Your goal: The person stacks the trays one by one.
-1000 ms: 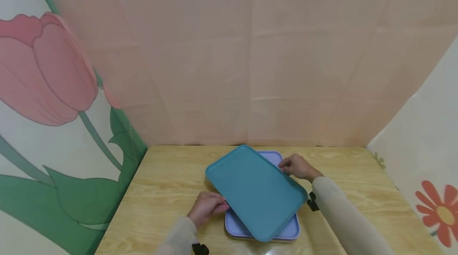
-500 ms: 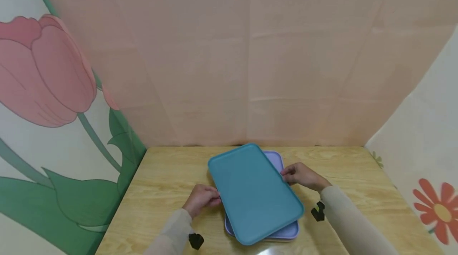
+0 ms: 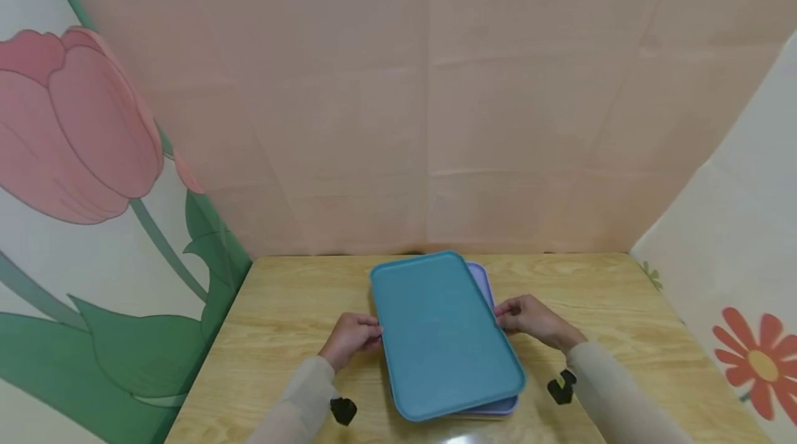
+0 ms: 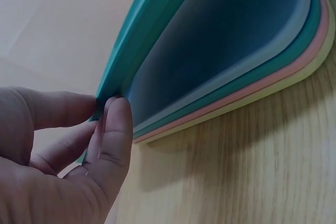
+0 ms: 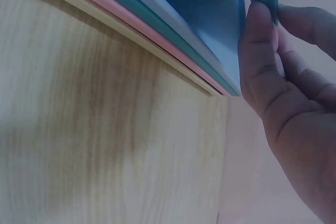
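Both hands hold a teal-blue rectangular tray (image 3: 445, 337) above a stack of trays on the table. My left hand (image 3: 351, 339) pinches its left long edge between thumb and fingers. Opposite, my right hand (image 3: 532, 319) pinches the right long edge. In the left wrist view the held tray slants above the stack, with a gap beneath it. On top of the stack lies a lavender tray (image 3: 481, 281), mostly covered in the head view. Under it come a teal tray (image 4: 314, 18), a pink tray (image 4: 321, 31) and a pale yellow tray (image 4: 326, 45). The held tray sits slightly twisted against the stack.
The stack stands on a light wood-grain table (image 3: 299, 299). Behind the table hangs a plain pinkish cloth (image 3: 429, 119). A wall with a painted tulip (image 3: 93, 133) rises on the left, and one with a red flower (image 3: 761, 364) on the right.
The held tray has turned clockwise, its long sides now closer in line with the stack. My left hand has moved away from me, my right hand towards me and slightly right.
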The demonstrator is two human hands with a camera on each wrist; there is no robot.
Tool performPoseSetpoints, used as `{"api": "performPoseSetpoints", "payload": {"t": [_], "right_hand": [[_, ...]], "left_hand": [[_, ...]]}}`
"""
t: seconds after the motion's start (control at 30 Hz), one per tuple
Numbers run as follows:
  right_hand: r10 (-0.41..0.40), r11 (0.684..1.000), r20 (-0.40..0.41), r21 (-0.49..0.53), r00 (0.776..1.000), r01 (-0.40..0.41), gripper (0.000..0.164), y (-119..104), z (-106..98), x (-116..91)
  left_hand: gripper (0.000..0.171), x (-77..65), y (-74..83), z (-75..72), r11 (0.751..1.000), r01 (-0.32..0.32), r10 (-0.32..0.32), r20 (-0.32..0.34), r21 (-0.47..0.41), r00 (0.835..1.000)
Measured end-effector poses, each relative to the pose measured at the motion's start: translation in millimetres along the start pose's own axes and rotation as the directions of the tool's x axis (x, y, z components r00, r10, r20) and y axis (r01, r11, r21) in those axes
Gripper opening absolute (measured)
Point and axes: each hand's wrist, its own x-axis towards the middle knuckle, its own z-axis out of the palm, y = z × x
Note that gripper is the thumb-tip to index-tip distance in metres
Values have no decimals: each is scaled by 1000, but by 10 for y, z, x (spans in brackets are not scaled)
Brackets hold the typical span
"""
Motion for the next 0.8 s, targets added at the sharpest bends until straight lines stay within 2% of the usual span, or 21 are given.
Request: {"api": "performPoseSetpoints", "payload": {"t": [0.3,0.57,0.8], "right_hand": [[-3,1000,-52,11,999,4,30,24,98,-127],[70,998,-128,16,989,-68,27,20,153,-208],[81,997,-170,31,982,-77,22,24,211,-253]], "left_hand": [[31,62,59,29,1000,-25,25,5,16,1000],[32,154,119,70,999,-23,23,9,46,1000],[35,231,119,113,996,-41,38,42,83,998]]}}
